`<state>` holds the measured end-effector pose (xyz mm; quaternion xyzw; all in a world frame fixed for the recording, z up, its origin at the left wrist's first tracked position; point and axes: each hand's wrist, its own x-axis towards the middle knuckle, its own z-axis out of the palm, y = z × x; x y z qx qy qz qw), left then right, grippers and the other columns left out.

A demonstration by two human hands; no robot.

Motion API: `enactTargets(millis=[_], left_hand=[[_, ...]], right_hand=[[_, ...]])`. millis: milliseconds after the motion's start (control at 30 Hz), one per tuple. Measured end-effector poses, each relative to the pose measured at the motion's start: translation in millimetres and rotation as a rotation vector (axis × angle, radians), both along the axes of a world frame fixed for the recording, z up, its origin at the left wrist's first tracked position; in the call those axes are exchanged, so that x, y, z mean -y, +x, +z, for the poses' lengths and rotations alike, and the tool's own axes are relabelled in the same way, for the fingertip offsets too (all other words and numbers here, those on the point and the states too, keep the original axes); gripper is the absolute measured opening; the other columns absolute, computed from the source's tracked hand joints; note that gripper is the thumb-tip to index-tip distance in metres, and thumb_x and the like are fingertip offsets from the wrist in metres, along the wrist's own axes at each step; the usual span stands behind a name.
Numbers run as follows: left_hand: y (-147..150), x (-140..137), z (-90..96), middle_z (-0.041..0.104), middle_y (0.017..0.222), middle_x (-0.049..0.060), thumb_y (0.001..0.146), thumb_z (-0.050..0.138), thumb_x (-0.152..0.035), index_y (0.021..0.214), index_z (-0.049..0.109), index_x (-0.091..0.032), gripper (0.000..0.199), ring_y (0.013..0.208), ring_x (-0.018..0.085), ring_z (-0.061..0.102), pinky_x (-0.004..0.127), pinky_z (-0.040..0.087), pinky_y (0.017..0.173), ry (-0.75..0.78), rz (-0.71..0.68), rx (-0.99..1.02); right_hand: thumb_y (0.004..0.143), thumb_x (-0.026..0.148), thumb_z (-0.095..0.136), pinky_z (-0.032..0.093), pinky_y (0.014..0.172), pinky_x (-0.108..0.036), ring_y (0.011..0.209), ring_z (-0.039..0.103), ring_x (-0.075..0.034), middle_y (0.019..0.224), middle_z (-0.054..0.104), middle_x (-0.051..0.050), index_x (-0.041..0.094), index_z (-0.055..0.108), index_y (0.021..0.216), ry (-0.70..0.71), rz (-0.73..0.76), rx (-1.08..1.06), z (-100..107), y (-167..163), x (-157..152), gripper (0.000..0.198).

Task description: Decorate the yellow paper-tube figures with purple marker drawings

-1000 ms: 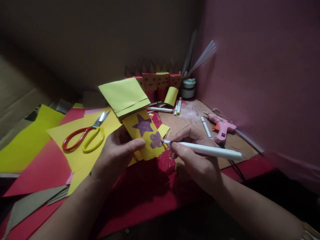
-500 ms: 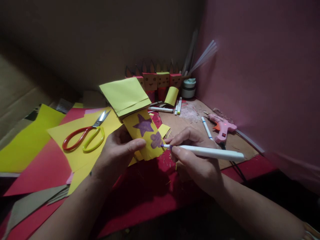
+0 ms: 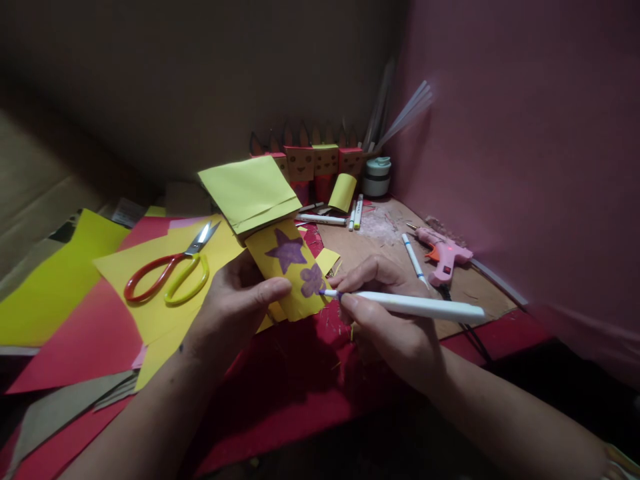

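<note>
My left hand (image 3: 240, 300) grips a yellow paper figure (image 3: 255, 190) with a box-like top and a lower body, thumb pressed on the body's front. On that front are a purple star (image 3: 287, 251) and, below it, a purple flower (image 3: 312, 281). Pinched in my right hand (image 3: 390, 313) is a white marker (image 3: 425, 306) with a purple tip, which meets the flower's right edge. Scissors (image 3: 173, 270) with one red and one yellow handle lie on yellow paper, left of my left hand.
Yellow paper (image 3: 65, 280) and red paper (image 3: 85, 347) spread at left. Several cardboard figures with faces (image 3: 301, 163) stand at the back beside a lidded jar (image 3: 377, 177). A yellow paper tube (image 3: 343, 193) and loose markers lie before them. At right rests a pink glue gun (image 3: 447, 253).
The marker and my right hand have shifted very slightly left, tip still at the flower. My left hand and the paper figure are almost unmoved.
</note>
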<state>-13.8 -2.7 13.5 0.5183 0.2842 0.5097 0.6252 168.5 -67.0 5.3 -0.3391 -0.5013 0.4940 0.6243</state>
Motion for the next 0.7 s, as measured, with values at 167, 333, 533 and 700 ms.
enactTargets(millis=[167,333,533,700], left_hand=[[0.7,-0.3,1.3,0.081,0.099,0.013,0.066,0.089,-0.022,0.106,0.075,-0.014,0.043,0.088,0.034,0.078,0.045,0.066,0.078,-0.004,0.013,0.000],[1.5,0.2,2.3,0.081,0.100,0.013,0.066,0.089,-0.020,0.107,0.075,-0.013,0.045,0.089,0.033,0.078,0.043,0.066,0.078,-0.008,0.021,0.006],[1.9,-0.3,2.7,0.081,0.096,0.011,0.066,0.089,-0.023,0.105,0.075,-0.016,0.043,0.087,0.033,0.078,0.041,0.066,0.075,0.008,0.011,-0.012],[1.2,-1.3,0.0,0.081,0.099,0.011,0.066,0.089,-0.025,0.106,0.076,-0.018,0.043,0.089,0.034,0.077,0.042,0.066,0.074,0.017,0.014,-0.019]], right_hand=[[0.086,0.015,0.067,0.033,0.039,-0.018,0.042,0.041,-0.005,0.059,0.056,0.007,0.021,0.060,0.079,-0.011,0.005,-0.025,0.6,-0.7,0.8,0.011],[0.088,0.019,0.068,0.033,0.041,-0.019,0.043,0.042,-0.006,0.058,0.052,0.008,0.021,0.059,0.079,-0.012,0.015,-0.045,-0.2,-0.6,-0.6,0.013],[0.086,0.020,0.070,0.038,0.043,-0.021,0.048,0.048,-0.009,0.058,0.055,0.006,0.022,0.061,0.082,0.004,-0.045,0.002,-1.8,0.3,-2.8,0.010],[0.085,0.019,0.069,0.040,0.043,-0.021,0.050,0.051,-0.010,0.058,0.056,0.006,0.023,0.061,0.080,0.046,-0.115,0.053,-0.1,-0.5,-3.8,0.010]])
